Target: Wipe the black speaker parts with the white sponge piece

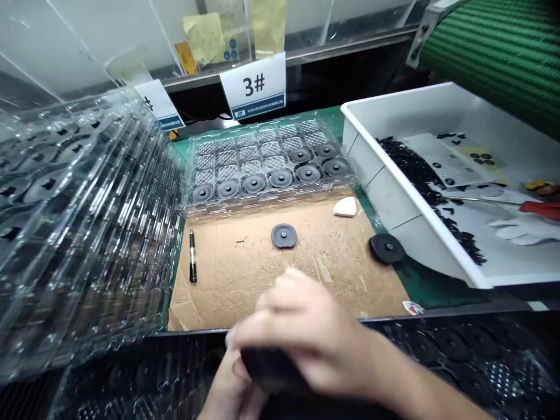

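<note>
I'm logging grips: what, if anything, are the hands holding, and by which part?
Apparently a dark piece, between right hand and left hand; gripped part can't be told.

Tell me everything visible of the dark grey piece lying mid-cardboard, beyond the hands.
The dark grey piece is a rounded square, matte, perhaps moulded plastic or rubber, with a small, lighter hub at its centre. It lies flat, hub up, on the cardboard sheet, touching nothing else, between the clear tray and the right hand.
</note>
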A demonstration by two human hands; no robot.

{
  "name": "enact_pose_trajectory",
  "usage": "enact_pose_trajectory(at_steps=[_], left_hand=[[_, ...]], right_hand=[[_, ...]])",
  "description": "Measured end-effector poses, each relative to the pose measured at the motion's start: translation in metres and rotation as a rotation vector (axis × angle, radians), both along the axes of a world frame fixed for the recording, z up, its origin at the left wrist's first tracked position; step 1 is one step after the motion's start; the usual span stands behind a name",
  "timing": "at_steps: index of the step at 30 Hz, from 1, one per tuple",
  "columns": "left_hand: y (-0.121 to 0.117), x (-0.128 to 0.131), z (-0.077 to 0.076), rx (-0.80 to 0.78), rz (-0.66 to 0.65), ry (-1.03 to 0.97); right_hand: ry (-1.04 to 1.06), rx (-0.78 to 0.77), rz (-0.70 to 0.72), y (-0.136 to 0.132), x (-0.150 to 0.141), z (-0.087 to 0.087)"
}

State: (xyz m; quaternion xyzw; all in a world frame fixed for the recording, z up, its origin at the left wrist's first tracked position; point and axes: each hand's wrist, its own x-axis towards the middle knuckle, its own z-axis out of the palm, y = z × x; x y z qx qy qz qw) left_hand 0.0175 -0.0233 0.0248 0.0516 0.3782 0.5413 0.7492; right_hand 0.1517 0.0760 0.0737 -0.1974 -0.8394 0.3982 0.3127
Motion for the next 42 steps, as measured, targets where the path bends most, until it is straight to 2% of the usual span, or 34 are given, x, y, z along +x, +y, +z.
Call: enact_pose_trajectory(at_steps=[3, 7, 9, 10, 12, 16, 19, 21, 24, 26, 28, 31, 34, 36, 39, 42], left_hand=[[-0.002, 0.004, 0.007, 0.029, 0.005, -0.076], [-0.008, 0.002, 0.012, 0.046, 0.041, -0.199], [-0.011, 0.001, 0.011, 0.055, 0.033, -0.254], [-0.012, 0.0, 0.011, 0.063, 0.025, -0.276], [-0.014, -0.002, 0.011, 0.085, 0.005, -0.298], [-0.013, -0.005, 0.01, 0.152, -0.016, -0.281], [-0.01, -0.005, 0.006, 0.249, 0.016, -0.15], [-0.008, -0.005, -0.001, 0.347, 0.051, 0.107], [-0.008, -0.006, -0.013, 0.563, 0.04, 0.713], [-0.007, -0.008, -0.018, 0.743, 0.012, 1.04], [-0.005, -0.009, -0.02, 0.879, -0.01, 1.202], [-0.004, -0.01, -0.018, 0.909, -0.029, 1.25], [-0.007, -0.011, -0.016, 0.784, -0.026, 1.221], [-0.01, -0.012, -0.016, 0.675, -0.046, 1.199], [-0.013, -0.015, -0.015, 0.591, -0.16, 1.116], [-0.01, -0.017, -0.01, 0.517, -0.316, 0.93]], right_hand=[[0.005, -0.282, -0.201, 0.016, -0.008, -0.034], [-0.062, -0.309, -0.276, 0.019, -0.029, -0.099], [-0.049, -0.308, -0.346, 0.011, -0.034, -0.119], [-0.034, -0.309, -0.383, 0.007, -0.034, -0.122], [-0.002, -0.317, -0.414, 0.0, -0.027, -0.116], [0.036, -0.354, -0.377, -0.016, 0.002, -0.085], [0.044, -0.399, -0.408, -0.031, 0.021, -0.08], [0.044, -0.436, -0.458, -0.039, 0.029, -0.085], [0.054, -0.487, -0.523, -0.045, 0.035, -0.09], [0.069, -0.498, -0.539, -0.044, 0.037, -0.084], [0.101, -0.515, -0.512, -0.041, 0.037, -0.072], [0.174, -0.698, -0.32, -0.036, 0.033, -0.051], [0.174, -0.967, -0.078, -0.032, 0.026, -0.038], [0.145, -1.073, 0.012, -0.03, 0.023, -0.033], [0.138, -1.174, 0.092, -0.026, 0.021, -0.03], [0.152, -1.271, 0.174, -0.021, 0.022, -0.028]])
